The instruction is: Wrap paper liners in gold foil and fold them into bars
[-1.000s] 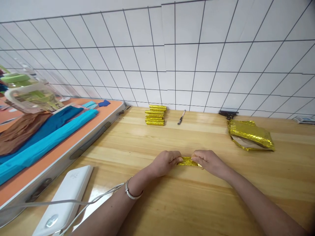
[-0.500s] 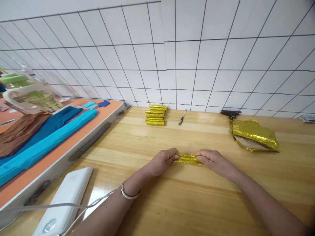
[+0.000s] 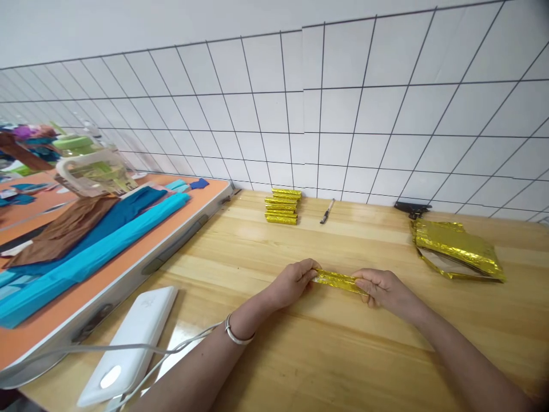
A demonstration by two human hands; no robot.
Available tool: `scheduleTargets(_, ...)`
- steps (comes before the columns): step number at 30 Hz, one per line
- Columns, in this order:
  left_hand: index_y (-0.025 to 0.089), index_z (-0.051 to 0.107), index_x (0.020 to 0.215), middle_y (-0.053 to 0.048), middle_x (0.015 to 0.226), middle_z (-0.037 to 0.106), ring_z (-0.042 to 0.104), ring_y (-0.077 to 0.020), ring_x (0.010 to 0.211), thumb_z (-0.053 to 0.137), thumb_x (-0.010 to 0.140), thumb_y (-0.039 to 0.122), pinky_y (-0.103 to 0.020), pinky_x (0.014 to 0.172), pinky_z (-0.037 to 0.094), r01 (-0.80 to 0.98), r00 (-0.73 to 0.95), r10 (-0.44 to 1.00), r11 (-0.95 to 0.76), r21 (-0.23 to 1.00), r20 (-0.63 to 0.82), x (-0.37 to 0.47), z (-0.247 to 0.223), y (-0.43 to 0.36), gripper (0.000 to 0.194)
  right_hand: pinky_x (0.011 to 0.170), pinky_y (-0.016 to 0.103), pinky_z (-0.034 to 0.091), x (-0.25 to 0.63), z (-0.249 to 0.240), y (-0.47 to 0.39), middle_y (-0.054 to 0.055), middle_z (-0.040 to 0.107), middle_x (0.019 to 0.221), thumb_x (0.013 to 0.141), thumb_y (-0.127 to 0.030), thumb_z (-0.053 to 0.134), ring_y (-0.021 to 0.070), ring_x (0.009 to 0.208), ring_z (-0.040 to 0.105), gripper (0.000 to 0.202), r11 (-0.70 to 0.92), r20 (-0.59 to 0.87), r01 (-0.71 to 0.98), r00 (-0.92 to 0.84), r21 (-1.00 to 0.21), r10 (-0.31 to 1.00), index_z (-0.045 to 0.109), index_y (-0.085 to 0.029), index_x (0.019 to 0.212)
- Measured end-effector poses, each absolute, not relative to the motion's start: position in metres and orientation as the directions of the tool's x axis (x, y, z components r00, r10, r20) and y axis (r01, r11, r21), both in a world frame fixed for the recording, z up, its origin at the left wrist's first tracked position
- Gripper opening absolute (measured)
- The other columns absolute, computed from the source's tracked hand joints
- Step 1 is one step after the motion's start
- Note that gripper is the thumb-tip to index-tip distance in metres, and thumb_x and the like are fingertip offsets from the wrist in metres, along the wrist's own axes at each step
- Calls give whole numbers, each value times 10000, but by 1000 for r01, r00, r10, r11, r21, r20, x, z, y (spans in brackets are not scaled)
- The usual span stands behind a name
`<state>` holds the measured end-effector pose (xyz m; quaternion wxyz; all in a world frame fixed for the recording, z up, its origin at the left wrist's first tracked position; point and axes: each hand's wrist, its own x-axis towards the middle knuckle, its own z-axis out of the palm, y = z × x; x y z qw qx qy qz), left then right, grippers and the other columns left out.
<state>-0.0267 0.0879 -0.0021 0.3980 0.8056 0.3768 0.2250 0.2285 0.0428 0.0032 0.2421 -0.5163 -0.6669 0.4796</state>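
Between my hands stretches a narrow folded strip of shiny gold foil paper (image 3: pixel 337 280), held just over the wooden table. My left hand (image 3: pixel 295 281) pinches its left end between thumb and fingers; a silver bangle circles that wrist. On the other end, my right hand (image 3: pixel 381 286) is closed with the thumb on top. Beyond the hands lies a small pile of folded gold strips (image 3: pixel 282 207). To the right, a larger stack of gold foil sheets (image 3: pixel 461 246) rests with its layers partly parted.
A pen (image 3: pixel 327 211) lies near the tiled wall, and a black clamp-like object (image 3: pixel 412 208) sits behind the foil stack. On the left are a white power bank (image 3: pixel 132 337) with cables and an orange-topped table (image 3: pixel 180 224) bearing cloth and a clear jug (image 3: pixel 96 171).
The camera view has shifted, so everything appears further right. The strip now tilts slightly down to the right, and the right hand's fingers have shifted around its end.
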Motion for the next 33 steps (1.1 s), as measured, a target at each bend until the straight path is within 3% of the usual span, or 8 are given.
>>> scheduleTargets(9,179,530,814,31,630,496,456,-96,583,360,891,226,-192,562,335,496,535,827,-472,728,172,-29,6,91,192,480,201,377,221,1,40,-9,532,661,863,-439,444,87,535,478,374,-22,-185,420,-352,-907,917,573,-179,1099)
scheduleTargets(16,173,557,796,22,626,510,466,-105,593,378,895,323,-204,584,355,396,536,834,-382,835,128,-31,-2,96,254,467,205,373,219,-2,40,-16,518,621,856,-446,445,86,504,462,359,-2,-152,429,-315,-903,937,618,-180,1025)
scheduleTargets(20,160,559,878,10,671,546,493,-108,610,437,870,397,-214,599,381,176,541,841,-126,976,11,-30,-6,96,267,453,205,359,218,-8,40,-20,509,609,848,-457,449,80,476,456,361,-26,-160,411,-297,-911,941,619,-164,974)
scheduleTargets(24,172,519,1014,-5,759,574,525,-108,639,538,820,426,-210,593,380,-88,479,875,126,988,-69,-21,-5,89,320,466,210,359,211,-10,40,-23,512,619,834,-479,457,83,486,465,389,-61,-151,391,-203,-918,968,599,-159,1004)
scheduleTargets(29,170,566,1014,-28,887,594,549,-119,787,653,760,346,-230,731,396,-405,357,933,197,893,-44,-2,1,70,321,505,233,378,195,-10,32,-12,550,648,829,-503,449,106,527,499,406,-95,-144,303,-144,-948,979,566,-169,1029)
scheduleTargets(33,181,528,1127,-94,1109,589,527,-205,1071,637,786,305,-347,951,344,-697,305,952,215,684,11,7,15,55,379,507,231,369,183,-8,24,0,565,687,838,-508,432,119,568,514,383,-100,-148,242,-188,-965,971,544,-177,994)
